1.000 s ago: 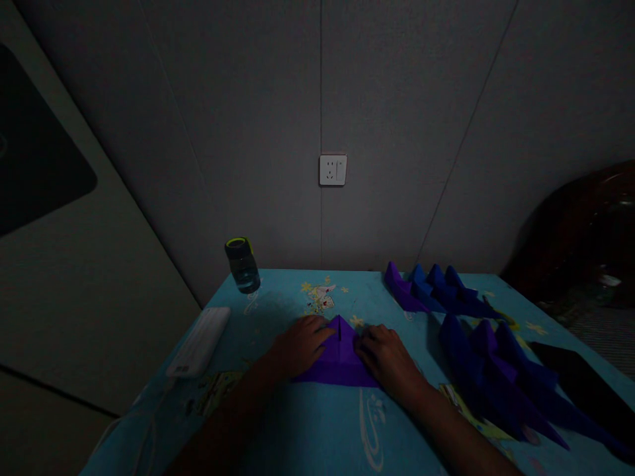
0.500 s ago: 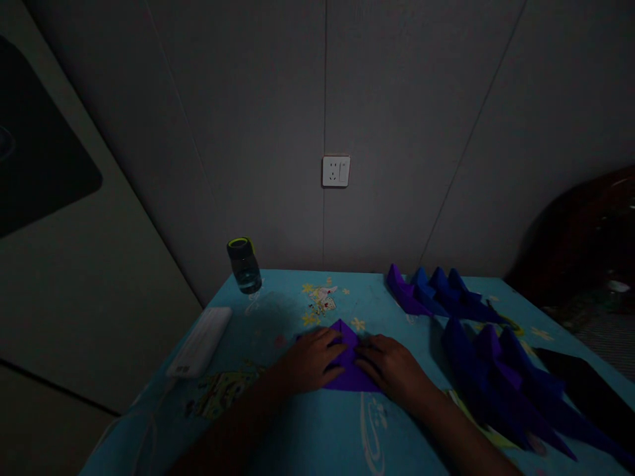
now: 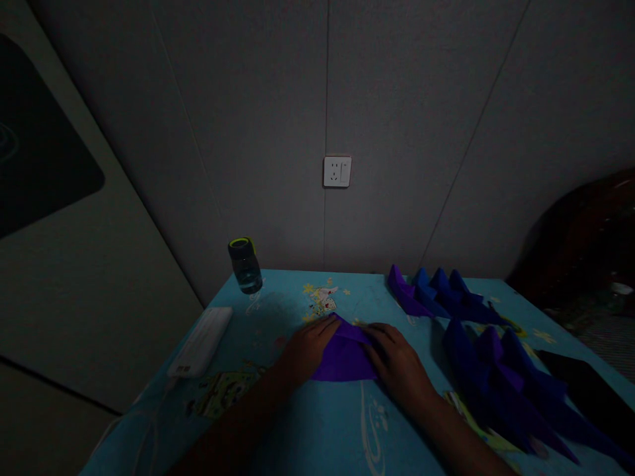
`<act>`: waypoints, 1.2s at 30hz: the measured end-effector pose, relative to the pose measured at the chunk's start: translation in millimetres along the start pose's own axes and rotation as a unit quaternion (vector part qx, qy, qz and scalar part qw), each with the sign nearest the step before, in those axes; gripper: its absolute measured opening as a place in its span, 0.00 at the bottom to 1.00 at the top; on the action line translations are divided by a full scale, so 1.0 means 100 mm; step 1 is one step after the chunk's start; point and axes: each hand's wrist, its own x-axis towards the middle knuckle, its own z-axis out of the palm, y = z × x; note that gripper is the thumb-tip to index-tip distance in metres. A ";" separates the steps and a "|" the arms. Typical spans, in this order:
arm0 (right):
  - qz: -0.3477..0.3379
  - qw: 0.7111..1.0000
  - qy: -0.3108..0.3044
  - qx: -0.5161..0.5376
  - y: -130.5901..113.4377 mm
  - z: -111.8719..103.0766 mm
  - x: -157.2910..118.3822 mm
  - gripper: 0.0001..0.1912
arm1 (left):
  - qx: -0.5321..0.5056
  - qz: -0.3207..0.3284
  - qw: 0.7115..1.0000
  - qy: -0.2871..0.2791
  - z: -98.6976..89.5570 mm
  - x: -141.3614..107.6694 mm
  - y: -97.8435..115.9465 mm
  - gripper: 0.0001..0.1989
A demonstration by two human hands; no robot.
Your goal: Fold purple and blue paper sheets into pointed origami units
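A folded sheet of purple paper (image 3: 344,360) sits in the middle of the blue patterned tablecloth, its top coming to a point and its lower edge nearly straight. My left hand (image 3: 310,347) grips its left edge, fingers together near the upper tip and thumb out of sight. On the opposite edge, my right hand (image 3: 397,360) has its fingers curled around the paper, some of them hidden behind it. Finished-looking paper boats, purple and blue, stand to the right: one row (image 3: 436,294) farther back and a nearer group (image 3: 510,383).
A water bottle (image 3: 245,266) stands at the back left, with a white power bank (image 3: 201,342) and its cable nearer me. A dark flat object (image 3: 590,390) lies at the right. Behind the table (image 3: 282,297) is a grey wall with a socket (image 3: 337,172).
The purple paper now looks lifted or tilted, with a crease across its upper part. My left hand has shifted up along its edge, and my right hand has moved slightly.
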 end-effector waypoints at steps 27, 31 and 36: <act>0.271 0.874 0.136 0.380 0.19 -0.12 0.11 0.13 | -0.079 -0.135 0.971 0.182 -0.05 -0.01 0.02 0.30; 0.287 0.847 0.150 0.421 0.21 -0.10 0.11 0.16 | -0.058 -0.085 0.977 0.184 -0.12 -0.03 0.02 0.29; 0.308 0.788 0.164 0.507 0.17 -0.13 0.12 0.20 | -0.135 -0.062 0.970 0.190 -0.18 -0.03 0.03 0.24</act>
